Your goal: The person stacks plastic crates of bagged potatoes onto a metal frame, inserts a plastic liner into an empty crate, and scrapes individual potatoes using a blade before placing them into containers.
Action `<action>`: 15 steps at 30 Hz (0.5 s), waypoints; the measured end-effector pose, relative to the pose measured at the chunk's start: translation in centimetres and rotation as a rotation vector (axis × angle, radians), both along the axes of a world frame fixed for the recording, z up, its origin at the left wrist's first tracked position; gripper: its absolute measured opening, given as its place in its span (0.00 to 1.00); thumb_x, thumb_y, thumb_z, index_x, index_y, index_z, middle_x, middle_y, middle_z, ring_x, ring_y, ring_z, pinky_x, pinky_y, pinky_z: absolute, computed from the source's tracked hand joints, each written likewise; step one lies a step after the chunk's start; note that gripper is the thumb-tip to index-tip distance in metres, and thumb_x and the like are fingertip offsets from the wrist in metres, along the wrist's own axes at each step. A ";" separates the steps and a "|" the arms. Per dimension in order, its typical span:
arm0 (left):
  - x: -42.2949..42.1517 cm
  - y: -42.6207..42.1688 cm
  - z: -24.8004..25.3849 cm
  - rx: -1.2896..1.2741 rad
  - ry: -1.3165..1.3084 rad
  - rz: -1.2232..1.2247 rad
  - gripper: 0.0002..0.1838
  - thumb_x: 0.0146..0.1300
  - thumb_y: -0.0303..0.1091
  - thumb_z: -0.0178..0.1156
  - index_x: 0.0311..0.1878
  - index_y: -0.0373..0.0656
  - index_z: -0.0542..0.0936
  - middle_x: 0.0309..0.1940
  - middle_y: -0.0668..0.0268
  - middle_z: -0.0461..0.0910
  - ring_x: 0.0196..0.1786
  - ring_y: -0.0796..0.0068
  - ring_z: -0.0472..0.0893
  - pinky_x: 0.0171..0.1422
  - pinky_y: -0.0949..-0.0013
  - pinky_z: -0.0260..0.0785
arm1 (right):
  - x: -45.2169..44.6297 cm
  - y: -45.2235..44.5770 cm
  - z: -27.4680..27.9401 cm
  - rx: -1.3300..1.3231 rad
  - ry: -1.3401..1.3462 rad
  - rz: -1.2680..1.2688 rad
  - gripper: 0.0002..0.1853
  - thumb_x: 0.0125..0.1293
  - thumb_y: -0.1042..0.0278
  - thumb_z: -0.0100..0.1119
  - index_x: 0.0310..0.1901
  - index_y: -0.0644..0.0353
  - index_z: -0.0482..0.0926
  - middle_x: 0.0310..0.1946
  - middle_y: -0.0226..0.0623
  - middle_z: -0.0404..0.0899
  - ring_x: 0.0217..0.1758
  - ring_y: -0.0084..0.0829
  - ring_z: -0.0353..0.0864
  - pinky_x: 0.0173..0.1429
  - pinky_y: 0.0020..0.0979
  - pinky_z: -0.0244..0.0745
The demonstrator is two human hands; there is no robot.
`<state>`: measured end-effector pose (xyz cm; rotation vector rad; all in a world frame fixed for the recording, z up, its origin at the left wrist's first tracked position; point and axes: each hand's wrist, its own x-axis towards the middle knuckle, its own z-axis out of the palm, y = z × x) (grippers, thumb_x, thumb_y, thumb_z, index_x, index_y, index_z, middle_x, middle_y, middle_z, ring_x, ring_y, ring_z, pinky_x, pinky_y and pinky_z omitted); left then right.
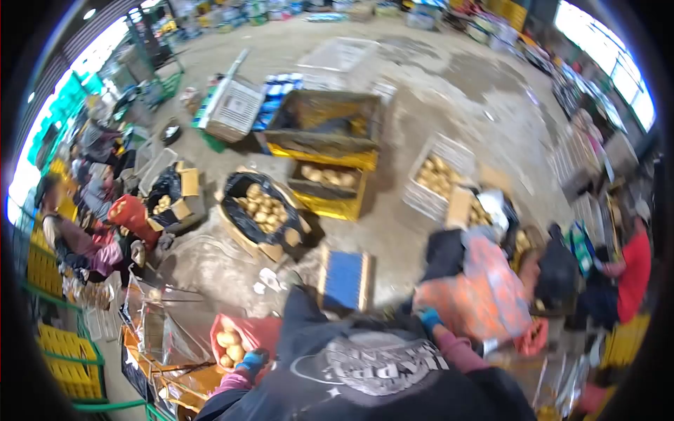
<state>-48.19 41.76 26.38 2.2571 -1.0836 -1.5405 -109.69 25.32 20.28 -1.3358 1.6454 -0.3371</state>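
My left hand [253,361], in a blue glove, is at the mouth of a red sack [261,328] at the lower left. Potatoes [230,342] show inside that sack, right beside the glove. Blur keeps me from telling whether its fingers are closed on the rim or on a potato. My right hand [429,319], also gloved in blue, is at the near edge of a large orange and grey bundle [477,295] that looks like bagging. Its fingers are smeared and partly hidden. A blue-topped stool or box [344,281] stands in front of me, between the hands.
Ahead are a black-lined carton [232,242] of potatoes, stacked yellow crates [330,210], and a white crate [421,200] of potatoes. A smaller lined carton [188,182] is farther left. One person [88,242] sits at left, another in red [632,274] at right.
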 end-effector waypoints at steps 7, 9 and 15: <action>17.5 -15.7 -6.2 -0.086 0.255 0.313 0.06 0.69 0.33 0.58 0.47 0.46 0.79 0.32 0.68 0.81 0.33 0.73 0.80 0.35 0.68 0.74 | 24.4 -17.6 8.8 0.621 -0.686 -0.345 0.17 0.64 0.69 0.64 0.54 0.62 0.80 0.43 0.39 0.84 0.43 0.30 0.84 0.50 0.30 0.78; 20.0 -18.9 -2.8 -0.148 0.323 0.566 0.06 0.69 0.33 0.59 0.47 0.48 0.78 0.32 0.67 0.81 0.33 0.71 0.81 0.35 0.67 0.75 | 29.3 -23.0 11.0 0.598 -0.528 -0.142 0.17 0.65 0.70 0.63 0.55 0.62 0.79 0.42 0.39 0.84 0.42 0.28 0.83 0.48 0.29 0.78; 30.1 -21.7 -4.1 -0.008 0.167 0.658 0.09 0.69 0.36 0.56 0.46 0.45 0.81 0.28 0.65 0.80 0.25 0.74 0.77 0.27 0.68 0.70 | 28.6 -30.5 11.6 0.192 -0.415 -0.384 0.14 0.65 0.72 0.61 0.53 0.63 0.80 0.39 0.37 0.85 0.38 0.28 0.83 0.42 0.30 0.77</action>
